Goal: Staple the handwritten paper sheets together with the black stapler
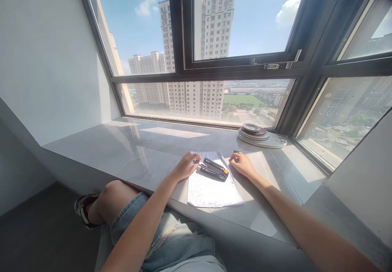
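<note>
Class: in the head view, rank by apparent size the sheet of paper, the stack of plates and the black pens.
1. Sheet of paper, largest.
2. Stack of plates; farther away, so its true size is unsure.
3. Black pens, smallest.

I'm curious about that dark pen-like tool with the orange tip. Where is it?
The tool lies on the paper on the sill, between the left hand and right hand.

Bare-armed person in ripped denim shorts

Both forearms unsleeved; the light-blue frayed denim shorts show torn white threads; a dark sneaker with pale sole covers one foot.
</note>
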